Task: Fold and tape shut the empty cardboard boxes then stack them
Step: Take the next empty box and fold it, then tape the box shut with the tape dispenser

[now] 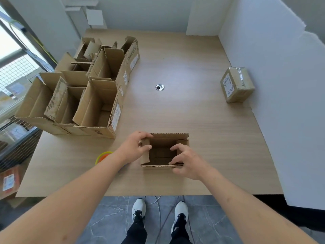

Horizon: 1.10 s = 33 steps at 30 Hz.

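Observation:
A small open cardboard box [168, 138] stands near the front edge of the wooden table [184, 67], its flaps up and its inside empty. My left hand [135, 147] grips the box's left flap, thumb inside and fingers outside. My right hand [186, 162] holds the near right corner, fingers curled over the front flap into the opening. A roll of tape [102, 156] with a yellow rim and orange core lies left of the box, partly hidden by my left forearm. One taped-shut box [236, 84] sits at the table's right side by the wall.
Several open empty boxes [79, 95] crowd the table's left side. A round cable grommet [159, 87] sits mid-table. White walls [281, 85] close the right and far sides. More parcels lie on the floor at left [8, 180].

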Motion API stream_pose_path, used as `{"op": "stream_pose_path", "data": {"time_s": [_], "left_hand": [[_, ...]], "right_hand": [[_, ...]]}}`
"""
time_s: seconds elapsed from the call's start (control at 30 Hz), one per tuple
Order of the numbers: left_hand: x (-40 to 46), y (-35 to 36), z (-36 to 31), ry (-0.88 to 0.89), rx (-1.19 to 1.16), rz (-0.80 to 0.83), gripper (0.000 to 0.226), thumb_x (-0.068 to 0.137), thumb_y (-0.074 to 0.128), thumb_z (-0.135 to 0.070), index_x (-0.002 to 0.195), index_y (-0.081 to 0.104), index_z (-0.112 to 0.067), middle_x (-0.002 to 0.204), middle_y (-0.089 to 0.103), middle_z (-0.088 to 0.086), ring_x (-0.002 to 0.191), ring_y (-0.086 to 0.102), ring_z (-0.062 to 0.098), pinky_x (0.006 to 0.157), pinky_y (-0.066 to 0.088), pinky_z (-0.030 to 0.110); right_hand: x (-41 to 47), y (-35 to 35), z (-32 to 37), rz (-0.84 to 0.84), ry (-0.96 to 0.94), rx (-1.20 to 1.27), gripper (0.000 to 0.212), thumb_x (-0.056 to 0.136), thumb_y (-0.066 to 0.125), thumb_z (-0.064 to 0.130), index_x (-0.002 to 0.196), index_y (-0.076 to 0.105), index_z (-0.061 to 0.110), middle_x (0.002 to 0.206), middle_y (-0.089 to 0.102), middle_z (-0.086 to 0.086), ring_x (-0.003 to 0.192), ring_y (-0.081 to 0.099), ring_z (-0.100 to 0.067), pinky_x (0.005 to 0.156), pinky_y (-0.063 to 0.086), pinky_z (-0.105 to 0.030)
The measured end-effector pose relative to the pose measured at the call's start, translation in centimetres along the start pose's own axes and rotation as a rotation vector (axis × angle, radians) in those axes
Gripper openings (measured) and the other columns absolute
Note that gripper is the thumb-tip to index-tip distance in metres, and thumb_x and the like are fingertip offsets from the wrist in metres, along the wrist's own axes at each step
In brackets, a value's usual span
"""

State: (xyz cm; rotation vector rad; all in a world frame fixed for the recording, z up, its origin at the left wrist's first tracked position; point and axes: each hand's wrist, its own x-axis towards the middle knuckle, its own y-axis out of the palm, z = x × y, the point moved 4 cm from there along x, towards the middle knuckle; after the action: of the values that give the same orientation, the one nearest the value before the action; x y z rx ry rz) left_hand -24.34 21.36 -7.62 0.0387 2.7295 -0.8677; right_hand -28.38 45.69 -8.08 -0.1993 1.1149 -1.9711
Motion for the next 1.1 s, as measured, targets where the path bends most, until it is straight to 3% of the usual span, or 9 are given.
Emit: {"op": "stream_pose_path", "data": {"time_s": [0.1,0.23,0.33,0.53,0.67,0.77,0.87,1.0,1.1], "left_hand": [[0.4,0.5,-0.7,0.061,0.215,-0.100,0.041,0.081,0.086,-0.027,0.113,0.061,-0.027,0.106,0.059,-0.006,0.096,0.058,0.020,0.080,0.051,0.035],[0.7,1.5,-1.9,0.076,0.383,-0.107,0.064,0.089,0.075,-0.044,0.143,0.041,-0.044,0.106,0.055,-0.009,0.093,0.057,0.014,0.075,0.053,0.037],[1.0,1.9,-2.3,0.063,0.433,-0.025,0.042,0.098,0.049,-0.063,0.133,0.061,-0.043,0.109,0.052,-0.010,0.099,0.060,0.017,0.078,0.053,0.038],[-0.3,3.5,-0.3,0.151,0.712,0.108,0.060,0.094,0.057,-0.062,0.150,0.044,-0.046,0.157,0.034,-0.002,0.145,0.035,0.020,0.118,0.025,0.042],[-0.8,3.6,0.3,0.146,0.603,0.052,0.055,0.097,0.049,-0.060,0.148,0.050,-0.042,0.158,0.036,0.004,0.147,0.034,0.027,0.118,0.032,0.045],[-1.5,2.1,1.7,0.075,0.376,-0.176,0.050,0.099,0.038,-0.050,0.141,0.060,-0.031,0.140,0.053,0.012,0.121,0.058,0.033,0.098,0.051,0.046],[-3.2,0.0,4.8,-0.118,0.349,-0.394,0.049,0.097,0.039,-0.036,0.142,0.055,-0.025,0.115,0.053,0.012,0.093,0.060,0.035,0.082,0.054,0.047],[-5.7,0.1,10.5,-0.478,0.544,-0.193,0.065,0.094,0.058,-0.038,0.154,0.033,-0.031,0.124,0.044,0.015,0.110,0.054,0.040,0.098,0.044,0.046],[-7.0,0.7,13.9,-0.504,0.670,-0.069,0.088,0.086,0.068,-0.054,0.158,0.021,-0.033,0.136,0.041,0.017,0.125,0.046,0.038,0.106,0.038,0.047]], "right_hand": [[0.0,-0.1,-0.7,-0.125,0.041,0.025,0.022,0.082,0.079,0.045,0.097,0.079,0.030,0.117,0.051,0.011,0.099,0.056,-0.008,0.081,0.056,-0.040],[-0.4,-0.5,-1.0,-0.277,0.166,-0.028,0.052,0.079,0.082,0.050,0.123,0.063,0.031,0.113,0.047,0.013,0.092,0.057,-0.010,0.070,0.054,-0.034],[0.0,-0.8,-0.5,-0.365,0.286,-0.124,0.068,0.073,0.085,0.053,0.128,0.051,0.031,0.113,0.043,0.006,0.093,0.053,-0.015,0.069,0.046,-0.030],[1.4,0.1,0.2,-0.263,0.307,-0.301,0.051,0.087,0.070,0.057,0.134,0.056,0.041,0.148,0.036,-0.006,0.131,0.040,-0.030,0.108,0.042,-0.048],[2.4,3.3,0.4,-0.086,0.282,-0.321,0.061,0.100,0.033,0.068,0.156,0.015,0.055,0.171,0.002,0.004,0.157,-0.002,-0.028,0.124,0.004,-0.059],[3.5,4.4,0.8,-0.087,0.299,-0.315,0.060,0.099,0.017,0.071,0.155,-0.002,0.059,0.170,-0.014,0.010,0.156,-0.017,-0.023,0.123,-0.006,-0.059],[4.4,5.0,1.0,-0.085,0.307,-0.346,0.059,0.100,0.011,0.070,0.153,-0.012,0.059,0.168,-0.022,0.010,0.155,-0.023,-0.023,0.123,-0.010,-0.057],[4.6,5.5,1.2,-0.125,0.316,-0.358,0.059,0.100,0.011,0.071,0.154,-0.010,0.059,0.168,-0.022,0.013,0.154,-0.024,-0.021,0.124,-0.011,-0.054],[4.5,5.6,1.3,-0.134,0.318,-0.353,0.059,0.101,0.014,0.070,0.155,-0.006,0.059,0.168,-0.020,0.014,0.154,-0.024,-0.019,0.124,-0.011,-0.053]]}}
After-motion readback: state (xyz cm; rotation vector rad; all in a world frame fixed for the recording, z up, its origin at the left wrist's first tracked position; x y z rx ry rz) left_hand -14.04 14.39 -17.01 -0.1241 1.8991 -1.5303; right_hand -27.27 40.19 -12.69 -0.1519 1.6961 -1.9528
